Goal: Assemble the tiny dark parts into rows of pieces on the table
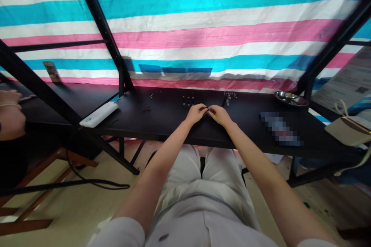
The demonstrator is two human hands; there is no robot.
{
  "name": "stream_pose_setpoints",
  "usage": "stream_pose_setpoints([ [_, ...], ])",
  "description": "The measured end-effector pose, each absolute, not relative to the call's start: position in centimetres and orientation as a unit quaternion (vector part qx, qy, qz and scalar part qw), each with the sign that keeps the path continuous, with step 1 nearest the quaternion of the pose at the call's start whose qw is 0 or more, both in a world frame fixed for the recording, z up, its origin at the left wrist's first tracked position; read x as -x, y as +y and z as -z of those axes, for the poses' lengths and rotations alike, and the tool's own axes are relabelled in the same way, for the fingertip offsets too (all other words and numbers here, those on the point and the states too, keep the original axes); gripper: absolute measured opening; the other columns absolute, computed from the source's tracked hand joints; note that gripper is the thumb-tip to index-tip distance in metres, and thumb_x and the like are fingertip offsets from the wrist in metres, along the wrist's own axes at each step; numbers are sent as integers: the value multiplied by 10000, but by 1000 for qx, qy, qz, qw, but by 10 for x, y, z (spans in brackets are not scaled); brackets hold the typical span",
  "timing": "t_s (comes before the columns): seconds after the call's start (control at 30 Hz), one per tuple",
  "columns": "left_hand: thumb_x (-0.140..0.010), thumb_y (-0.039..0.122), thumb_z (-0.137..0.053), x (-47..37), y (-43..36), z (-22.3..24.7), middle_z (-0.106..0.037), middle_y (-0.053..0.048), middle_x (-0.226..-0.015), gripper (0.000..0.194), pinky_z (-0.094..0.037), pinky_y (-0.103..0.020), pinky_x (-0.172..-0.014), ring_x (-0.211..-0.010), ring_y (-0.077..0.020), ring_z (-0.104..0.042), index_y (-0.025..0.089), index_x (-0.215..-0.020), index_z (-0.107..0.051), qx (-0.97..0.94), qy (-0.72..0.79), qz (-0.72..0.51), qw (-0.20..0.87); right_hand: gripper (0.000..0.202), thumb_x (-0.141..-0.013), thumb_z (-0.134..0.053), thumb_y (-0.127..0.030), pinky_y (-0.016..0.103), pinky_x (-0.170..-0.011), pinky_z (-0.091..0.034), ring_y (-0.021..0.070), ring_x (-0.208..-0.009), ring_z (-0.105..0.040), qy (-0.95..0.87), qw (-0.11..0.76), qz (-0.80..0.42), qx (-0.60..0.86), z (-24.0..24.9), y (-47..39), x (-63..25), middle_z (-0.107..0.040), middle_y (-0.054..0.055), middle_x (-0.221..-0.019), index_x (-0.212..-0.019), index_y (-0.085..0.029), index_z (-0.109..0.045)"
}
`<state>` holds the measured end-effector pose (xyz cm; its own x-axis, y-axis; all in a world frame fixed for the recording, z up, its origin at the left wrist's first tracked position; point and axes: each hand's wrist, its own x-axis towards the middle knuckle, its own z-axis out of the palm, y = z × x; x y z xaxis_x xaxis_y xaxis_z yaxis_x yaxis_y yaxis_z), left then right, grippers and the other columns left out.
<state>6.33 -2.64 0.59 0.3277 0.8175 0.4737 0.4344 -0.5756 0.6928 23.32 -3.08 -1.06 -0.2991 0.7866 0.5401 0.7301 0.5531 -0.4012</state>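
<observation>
My left hand (pixel 196 113) and my right hand (pixel 218 115) meet over the black table (pixel 162 123), near its front edge. The fingers of both are closed in a pinch. Between the fingertips shows a small dark piece (pixel 207 108), too small to tell its kind. Just beyond my left hand, several tiny pale pieces (pixel 188 101) stand in short rows. Past my right hand lies another group of small clear and whitish pieces (pixel 228 99), beside a thin dark strip.
A white power strip (pixel 99 115) lies at the left, a steel dish (pixel 290 99) at the back right. A blurred blue packet (pixel 280 129) is nearer. Black frame posts (pixel 101 27) rise from the table. Another person's hand (pixel 11 114) is at far left; a beige bag (pixel 349 130) hangs right.
</observation>
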Motion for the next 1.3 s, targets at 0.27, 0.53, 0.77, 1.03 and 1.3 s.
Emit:
stream_pose_setpoints([
  [0.27,-819,289,-536,-64,-24,-2,-660,-13,-789,196,-390,-215,-578,-511,-67,-450,153,-896,-655,-770,418,-439,200,188,-826,-538,-350,267,-641,-397,181,-736,-584,-674,356,-3,648,-2,-32,-250,-665,57,-821,-863,-192,-633],
  [0.53,-818,267,-511,-63,-22,0,-624,1,-671,188,-372,-217,-572,-533,-86,-462,155,-763,-652,-781,423,-423,179,191,-811,-566,-344,300,-730,-442,206,-840,-616,-568,342,-39,748,-2,-21,-272,-693,69,-900,-886,-207,-675],
  [0.77,-814,270,-512,-63,-23,-1,-609,6,-641,192,-373,-220,-577,-533,-90,-470,156,-765,-660,-783,431,-412,178,208,-801,-575,-331,298,-756,-451,213,-877,-626,-564,337,-60,752,0,-14,-273,-702,75,-905,-902,-198,-700],
  [1.03,-817,271,-508,-63,-22,0,-613,1,-648,199,-388,-224,-588,-545,-97,-483,157,-775,-666,-783,437,-407,173,220,-791,-584,-336,297,-749,-453,214,-867,-628,-562,348,-61,748,0,-12,-275,-705,83,-903,-899,-187,-704],
  [1.3,-813,263,-513,-63,-23,-1,-609,1,-643,193,-387,-223,-591,-545,-96,-477,155,-771,-668,-783,435,-411,172,218,-793,-596,-344,295,-754,-452,207,-869,-626,-562,328,-69,756,1,-13,-277,-698,86,-910,-909,-192,-700],
])
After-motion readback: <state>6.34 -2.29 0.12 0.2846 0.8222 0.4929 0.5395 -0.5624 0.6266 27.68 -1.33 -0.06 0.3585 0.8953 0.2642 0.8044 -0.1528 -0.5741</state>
